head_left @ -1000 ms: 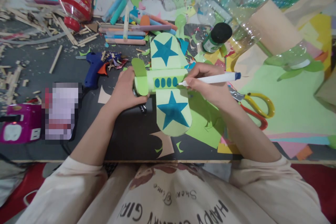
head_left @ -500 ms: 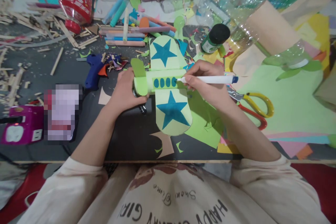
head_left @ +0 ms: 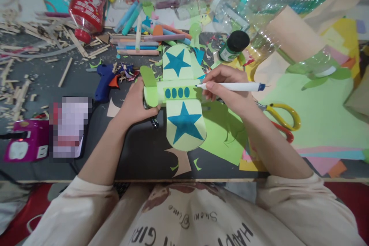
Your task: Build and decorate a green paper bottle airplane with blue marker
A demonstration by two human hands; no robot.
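Note:
A pale green paper airplane model (head_left: 161,85) lies across the middle of the table, a blue star on each wing and several blue ovals in a row along its body. My left hand (head_left: 137,103) is closed around its tail end, thumb on the near side. Between the fingers and thumb of my right hand (head_left: 225,86) is a white marker (head_left: 239,86) with a blue end. Its dark tip points left, just right of the last oval; whether it touches the paper I cannot tell. Under the near wing lies a green paper sheet (head_left: 221,134).
Scissors (head_left: 284,115) with yellow and red handles lie beside my right forearm. A blue glue gun (head_left: 103,82), a phone (head_left: 72,127) and a purple box (head_left: 27,140) are to the left. Behind stand a dark-capped bottle (head_left: 235,45), markers (head_left: 138,52) and plastic bottles.
The marker tip has come off the last oval and is now to its right. My left hand and the airplane model have shifted slightly left.

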